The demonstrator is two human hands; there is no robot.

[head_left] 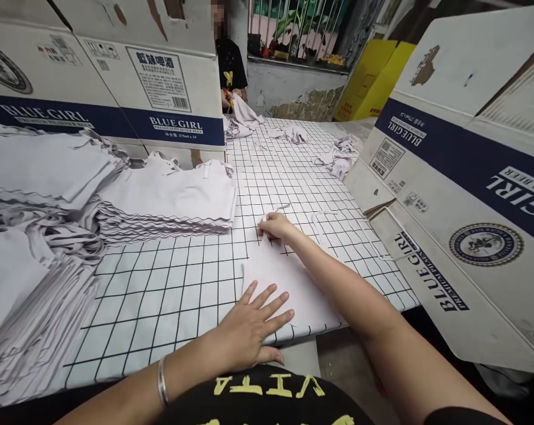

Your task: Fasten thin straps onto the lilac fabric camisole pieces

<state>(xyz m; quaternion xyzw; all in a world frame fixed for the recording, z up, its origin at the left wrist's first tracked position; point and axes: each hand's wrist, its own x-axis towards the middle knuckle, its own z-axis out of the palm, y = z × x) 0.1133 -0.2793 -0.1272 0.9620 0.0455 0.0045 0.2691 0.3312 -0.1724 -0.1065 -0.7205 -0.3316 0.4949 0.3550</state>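
A pale lilac garment piece (289, 283) lies flat on the grid-patterned table (173, 295) near its front edge. My left hand (249, 327) rests flat on the garment's near corner with fingers spread. My right hand (276, 227) reaches to the garment's far end, where its fingers are curled and pinch the top edge by a thin strap (281, 208).
Tall stacks of the same pale garments (165, 198) fill the table's left side. Blue Girl cartons stand behind them (160, 88) and lean at the right (462, 195). Across the table another person (229, 71) handles loose fabric (244, 121); more scraps (338, 156) lie nearby.
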